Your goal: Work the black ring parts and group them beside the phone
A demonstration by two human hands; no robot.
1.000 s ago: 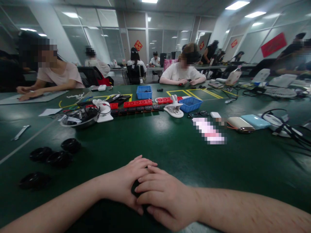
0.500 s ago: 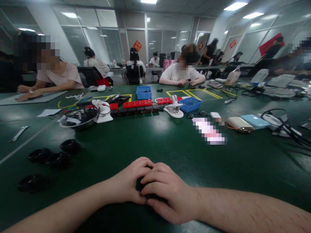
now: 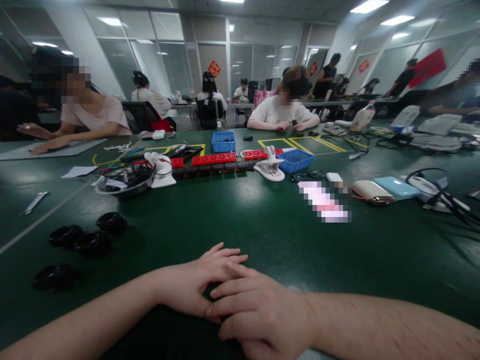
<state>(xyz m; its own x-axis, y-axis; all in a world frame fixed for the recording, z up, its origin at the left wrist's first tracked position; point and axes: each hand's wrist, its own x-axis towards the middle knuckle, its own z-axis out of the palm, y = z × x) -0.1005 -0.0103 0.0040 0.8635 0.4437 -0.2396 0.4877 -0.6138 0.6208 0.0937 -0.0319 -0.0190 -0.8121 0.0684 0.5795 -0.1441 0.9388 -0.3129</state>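
Note:
My left hand (image 3: pixel 195 282) lies on the green table (image 3: pixel 262 225) near the front edge, fingers stretched out and pointing right. My right hand (image 3: pixel 258 310) rests across the left hand's fingers, its own fingers extended and laid flat. Nothing shows between the hands. Several black round caps (image 3: pixel 93 243) lie on the table to the left of my left forearm, the nearest one (image 3: pixel 56 276) about a forearm's width away.
Farther back stand a metal bowl (image 3: pixel 123 182), a white clip stand (image 3: pixel 270 170), red power strips (image 3: pixel 213 160) and two blue baskets (image 3: pixel 296 161). Power banks (image 3: pixel 371 191) and cables (image 3: pixel 442 195) lie at right. Other people sit across the table.
My hands were cupped around a small dark object; now both have flattened, the left fingers stretched out and the right laid over them. The dark object no longer shows.

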